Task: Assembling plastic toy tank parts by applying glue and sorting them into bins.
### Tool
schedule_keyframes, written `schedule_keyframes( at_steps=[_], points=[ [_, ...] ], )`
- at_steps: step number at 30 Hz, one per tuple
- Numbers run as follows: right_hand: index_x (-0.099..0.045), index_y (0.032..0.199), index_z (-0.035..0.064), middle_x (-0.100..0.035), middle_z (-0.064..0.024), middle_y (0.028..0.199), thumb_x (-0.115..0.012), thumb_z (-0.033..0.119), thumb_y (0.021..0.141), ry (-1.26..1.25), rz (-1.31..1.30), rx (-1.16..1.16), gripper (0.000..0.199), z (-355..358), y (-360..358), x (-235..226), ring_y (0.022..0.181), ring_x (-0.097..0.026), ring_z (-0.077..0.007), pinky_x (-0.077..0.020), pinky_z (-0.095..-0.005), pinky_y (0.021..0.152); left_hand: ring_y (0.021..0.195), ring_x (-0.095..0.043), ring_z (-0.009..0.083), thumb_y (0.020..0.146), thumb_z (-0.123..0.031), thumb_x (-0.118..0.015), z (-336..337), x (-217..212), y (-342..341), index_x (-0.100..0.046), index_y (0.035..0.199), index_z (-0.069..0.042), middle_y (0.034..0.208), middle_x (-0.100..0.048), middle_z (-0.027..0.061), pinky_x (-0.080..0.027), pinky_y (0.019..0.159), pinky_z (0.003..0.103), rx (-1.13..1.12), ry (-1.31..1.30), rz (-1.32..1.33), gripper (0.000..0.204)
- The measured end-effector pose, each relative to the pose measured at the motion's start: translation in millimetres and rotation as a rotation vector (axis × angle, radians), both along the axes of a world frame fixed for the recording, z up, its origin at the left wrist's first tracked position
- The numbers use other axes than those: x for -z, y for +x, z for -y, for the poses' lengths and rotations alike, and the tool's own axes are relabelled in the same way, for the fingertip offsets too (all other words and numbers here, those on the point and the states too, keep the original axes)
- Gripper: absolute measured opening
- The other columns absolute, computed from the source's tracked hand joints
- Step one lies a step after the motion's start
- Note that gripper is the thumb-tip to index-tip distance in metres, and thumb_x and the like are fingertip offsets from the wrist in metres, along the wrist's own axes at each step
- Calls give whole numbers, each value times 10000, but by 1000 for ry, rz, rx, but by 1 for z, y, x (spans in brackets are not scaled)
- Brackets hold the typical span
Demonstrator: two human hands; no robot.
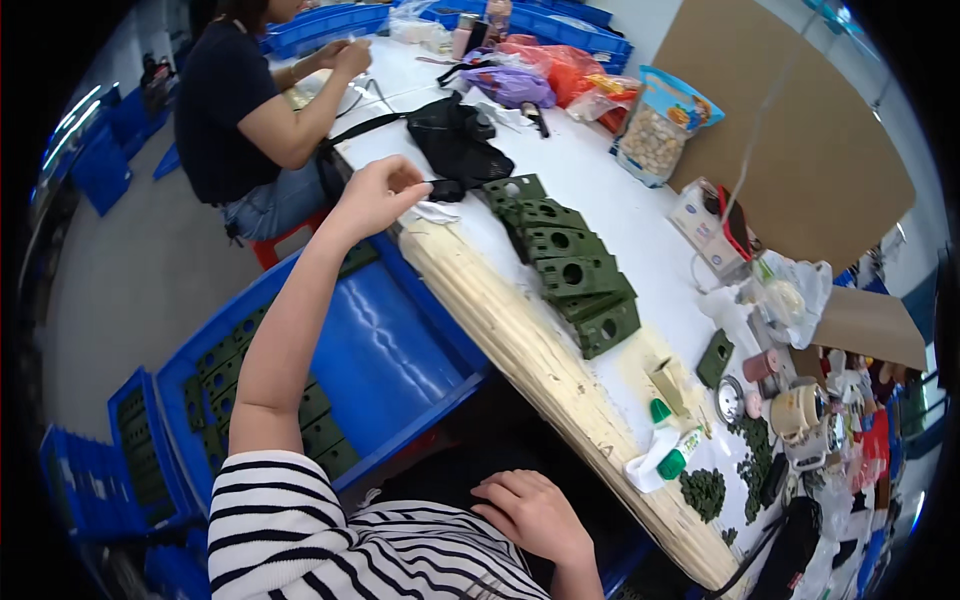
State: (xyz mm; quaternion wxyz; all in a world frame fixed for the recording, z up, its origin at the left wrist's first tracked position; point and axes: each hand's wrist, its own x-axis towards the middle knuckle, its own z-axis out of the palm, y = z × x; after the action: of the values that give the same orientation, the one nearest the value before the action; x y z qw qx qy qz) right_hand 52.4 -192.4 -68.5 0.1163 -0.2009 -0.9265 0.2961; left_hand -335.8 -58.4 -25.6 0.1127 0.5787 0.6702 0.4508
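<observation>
My left hand point(382, 198) reaches out to the table's edge, with thumb and fingers curled toward each other in a pinch. A small black object point(446, 190) lies right at the fingertips; what the pinch holds, if anything, is not plain. Under it a bit of white cloth or paper point(436, 213) shows. My right hand point(532, 512) rests over my lap, palm down and fingers loosely stretched, holding nothing visible. Ahead of me, an overlapping row of dark green plates with round holes point(574, 268) lies on the white table point(650, 235).
Below my left arm, a blue bin point(385, 330) holds more green plates point(320, 425). Wood-toned padding point(530, 350) runs along the table edge. Green-capped bottle point(680, 455), small green parts point(703, 493), black bag point(455, 135) and snack bag point(655, 135) lie about. A co-worker point(235, 110) sits at far left.
</observation>
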Motion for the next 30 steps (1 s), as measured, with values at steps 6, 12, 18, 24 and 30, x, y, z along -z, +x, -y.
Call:
schedule_keyframes(
  at_steps=[6,12,18,24,30],
  points=[
    [-653,916,65,-625,-50,861,-650,212,838,3,-3,-71,166,-2,-3,6,811,-618,-234,-486,-348,779,929,-647,276,785,-256,-703,122,131,-101,-617,1009,-41,965,-669,141,-504,823,382,-391,-340,-340,322],
    [-656,921,67,-631,-51,877,-652,213,838,13,8,-102,169,1,-15,1,811,-618,-228,-483,-345,776,1076,-510,328,755,-340,-740,65,160,-58,-527,1250,-60,1137,-570,168,-433,913,423,-377,-305,-608,607],
    [-668,926,68,-645,-52,904,-664,216,830,-15,55,-34,176,11,-7,5,830,-625,-225,-488,-343,776,1073,-533,328,683,-377,-778,36,135,-53,-644,1036,-6,1112,-566,176,-460,898,419,-424,-641,-491,530],
    [-660,937,68,-638,-51,904,-644,229,850,-40,72,-26,184,11,-1,10,840,-619,-229,-485,-342,795,1026,-576,345,654,-383,-789,112,104,-48,-601,1061,-23,1076,-589,160,-473,888,428,-513,-775,-611,575],
    [-610,914,69,-585,-57,872,-625,222,862,-36,-5,-69,163,8,-6,14,856,-589,-231,-465,-344,821,1044,-523,326,643,-248,-813,147,135,-57,-492,1111,-44,1043,-574,132,-450,852,436,-411,-637,-557,603]
  ],
)
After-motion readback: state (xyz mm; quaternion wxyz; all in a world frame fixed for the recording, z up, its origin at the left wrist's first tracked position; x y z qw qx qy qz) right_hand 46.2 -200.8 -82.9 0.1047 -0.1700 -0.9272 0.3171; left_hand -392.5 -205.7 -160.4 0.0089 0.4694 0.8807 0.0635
